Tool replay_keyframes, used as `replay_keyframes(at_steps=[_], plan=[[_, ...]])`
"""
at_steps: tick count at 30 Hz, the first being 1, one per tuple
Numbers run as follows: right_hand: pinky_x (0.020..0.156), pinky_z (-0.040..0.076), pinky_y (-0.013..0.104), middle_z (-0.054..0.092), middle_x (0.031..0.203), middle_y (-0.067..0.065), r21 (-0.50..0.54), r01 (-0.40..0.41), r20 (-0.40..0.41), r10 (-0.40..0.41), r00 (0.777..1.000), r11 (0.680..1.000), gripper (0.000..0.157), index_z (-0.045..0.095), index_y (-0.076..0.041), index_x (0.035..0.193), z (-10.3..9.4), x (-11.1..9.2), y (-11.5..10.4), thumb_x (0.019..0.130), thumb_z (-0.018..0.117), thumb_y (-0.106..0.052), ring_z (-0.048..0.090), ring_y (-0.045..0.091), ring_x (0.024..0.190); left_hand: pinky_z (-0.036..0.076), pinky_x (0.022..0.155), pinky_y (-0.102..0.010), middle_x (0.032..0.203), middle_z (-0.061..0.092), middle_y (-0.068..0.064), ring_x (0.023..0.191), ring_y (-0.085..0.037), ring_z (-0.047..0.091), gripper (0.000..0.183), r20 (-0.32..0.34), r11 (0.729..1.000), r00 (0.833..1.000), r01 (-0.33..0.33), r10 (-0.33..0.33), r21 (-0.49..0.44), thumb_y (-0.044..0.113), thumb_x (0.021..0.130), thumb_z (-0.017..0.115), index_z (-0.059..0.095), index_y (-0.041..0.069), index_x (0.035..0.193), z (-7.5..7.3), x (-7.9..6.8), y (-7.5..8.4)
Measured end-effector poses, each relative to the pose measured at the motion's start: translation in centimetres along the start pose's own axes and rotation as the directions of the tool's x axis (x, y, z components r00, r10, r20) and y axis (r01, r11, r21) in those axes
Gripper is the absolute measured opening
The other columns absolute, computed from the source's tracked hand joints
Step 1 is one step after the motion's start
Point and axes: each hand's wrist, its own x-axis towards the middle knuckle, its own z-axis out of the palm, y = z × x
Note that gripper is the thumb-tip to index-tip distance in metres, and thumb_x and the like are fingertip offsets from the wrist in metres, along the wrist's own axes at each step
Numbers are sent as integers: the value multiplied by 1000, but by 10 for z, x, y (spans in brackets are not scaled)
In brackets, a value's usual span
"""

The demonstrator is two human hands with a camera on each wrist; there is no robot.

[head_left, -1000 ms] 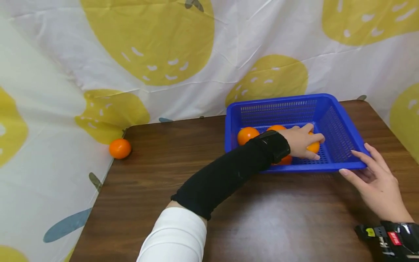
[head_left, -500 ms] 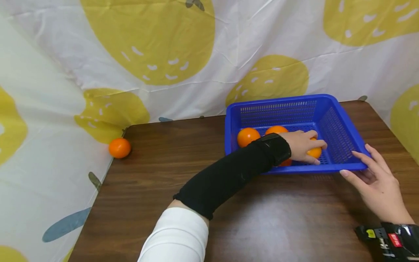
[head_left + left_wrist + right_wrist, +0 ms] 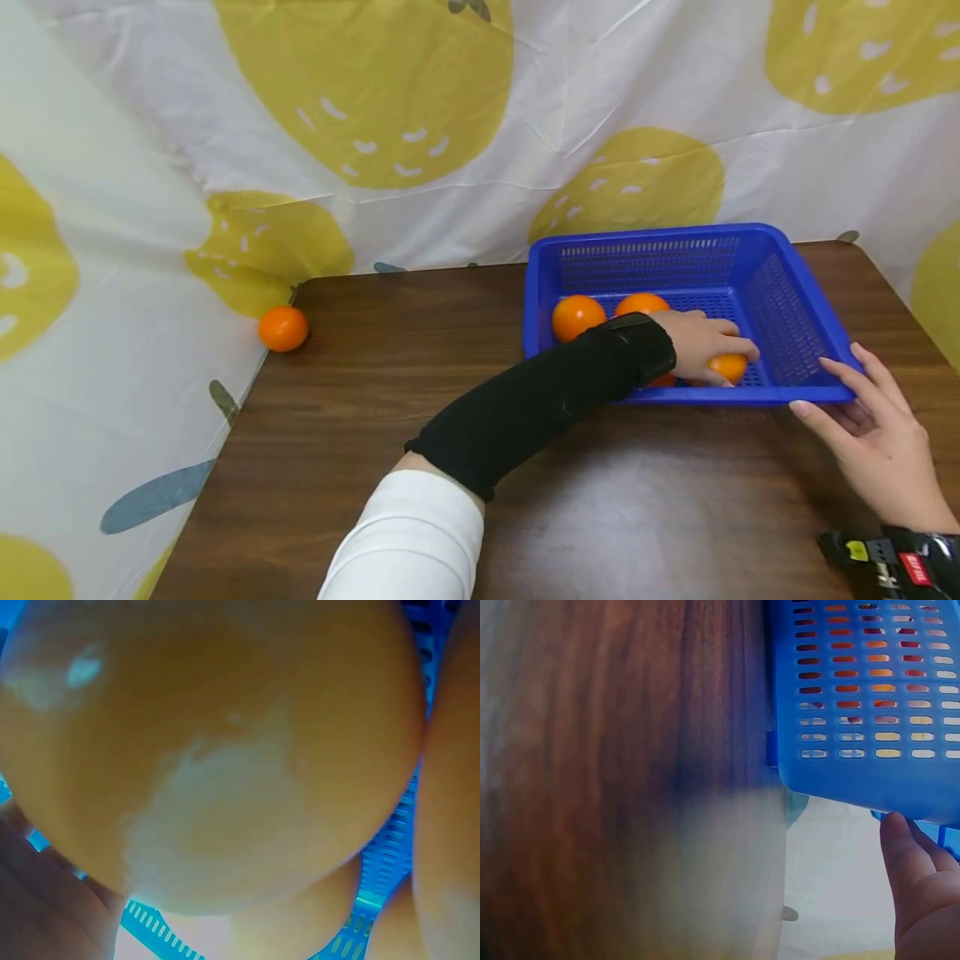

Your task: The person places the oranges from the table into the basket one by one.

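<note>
My left hand is inside the blue plastic basket, its fingers and thumb curled round an orange close to the front wall. Up close in the left wrist view, an orange fills most of the picture, with more oranges partly seen beyond it. Further oranges lie in the basket's left part, some half hidden by my left forearm. My right hand holds the basket's front right corner, thumb at the front rim and fingers over the side rim.
One loose orange sits at the far left corner of the brown wooden table. A white cloth with yellow fruit prints hangs behind the table and at its sides.
My left hand has brought the orange slightly lower and nearer the basket's front wall. The right hand keeps its place on the corner. The head view has shifted a little.
</note>
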Motion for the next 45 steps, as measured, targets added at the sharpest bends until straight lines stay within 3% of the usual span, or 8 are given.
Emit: replay_keyframes(at_steps=[6,11,18,24,30,40,45], plan=[[87,33,14,14,154,-5,-6,20,-35,-20,999,1000,59,41,-16,140,-2,-2,0,86,63,-22,40,45,118,34,99,-24,149,22,14,121,-10,36,55,-3,1000,1000,-23,23,-9,57,89,42,25,46,140,-3,3,2],[83,33,9,14,154,-4,8,25,-29,-25,999,1000,60,41,-16,140,0,-1,0,85,64,-21,40,43,119,33,101,-26,151,17,16,125,-10,32,55,32,1000,999,20,-20,-24,57,89,43,24,50,139,-2,3,2],[88,34,16,13,154,-6,-11,14,-23,-15,1000,1000,60,40,-17,141,3,0,-2,86,63,-25,40,45,118,27,105,-25,150,21,15,126,-9,29,51,66,1000,998,1,0,-28,58,90,39,27,50,139,-5,1,1],[84,34,13,14,154,-5,-11,17,-31,-17,999,1000,60,41,-15,140,3,0,-2,85,64,-24,41,45,117,23,107,-22,150,20,13,127,-4,25,51,79,999,997,-21,25,-48,55,91,39,26,48,140,-7,-2,1],[86,33,12,12,154,-6,-9,10,-21,-11,1000,1000,60,40,-16,140,2,-1,-2,85,64,-25,40,45,118,23,107,-21,151,18,11,128,-3,25,59,42,996,999,-26,29,-84,56,90,42,19,46,143,-5,-8,-2],[80,32,3,19,152,-1,31,32,-66,-30,997,999,57,46,-15,136,6,1,1,83,66,-15,44,22,116,21,106,-17,149,23,8,127,-4,26,64,-49,992,995,-88,83,-91,58,89,43,18,39,145,-5,-23,-17],[80,32,3,20,152,1,41,28,-73,-25,997,999,56,47,-12,135,8,0,1,82,67,-13,45,15,114,16,109,-19,151,19,7,132,-5,19,65,-73,993,995,-71,64,-97,59,89,41,18,38,145,-3,-36,-28]])
